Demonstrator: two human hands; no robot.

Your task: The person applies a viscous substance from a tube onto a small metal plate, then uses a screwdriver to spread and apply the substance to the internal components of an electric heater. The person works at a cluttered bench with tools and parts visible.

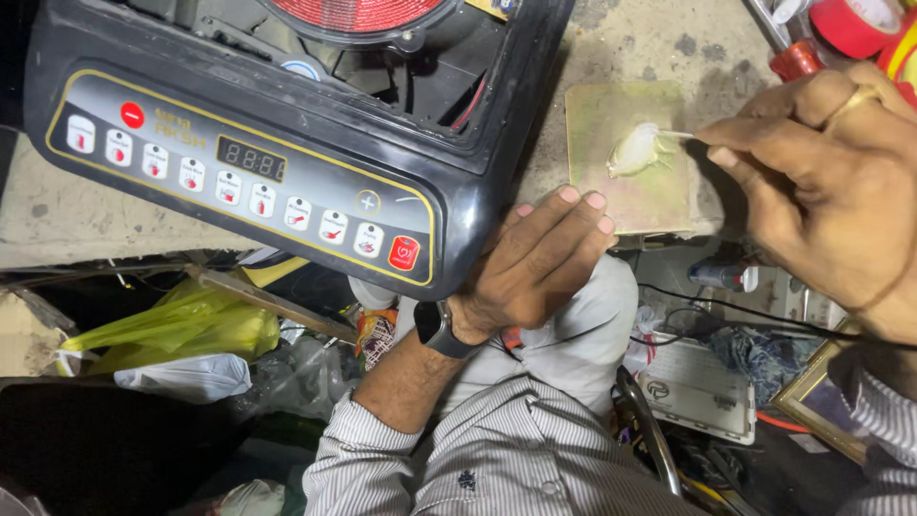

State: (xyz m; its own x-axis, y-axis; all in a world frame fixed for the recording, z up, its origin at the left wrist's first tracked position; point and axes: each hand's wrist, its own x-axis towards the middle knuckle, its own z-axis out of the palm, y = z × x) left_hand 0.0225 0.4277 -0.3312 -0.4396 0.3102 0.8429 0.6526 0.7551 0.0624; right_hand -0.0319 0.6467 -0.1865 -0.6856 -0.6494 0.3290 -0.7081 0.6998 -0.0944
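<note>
Paste: pale blob (638, 150) on a square greenish tile (659, 196) lying on the bench
Stick: thin stick (676, 134), tip in the paste
Right hand (821, 182): fingertips pinched on the stick
Left hand (535, 263): flat, fingers extended, resting at the corner of the opened black induction cooker (258, 143), holding nothing

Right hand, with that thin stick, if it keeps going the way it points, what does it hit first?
The right hand points its stick left into the pale paste blob on the small board.
</note>
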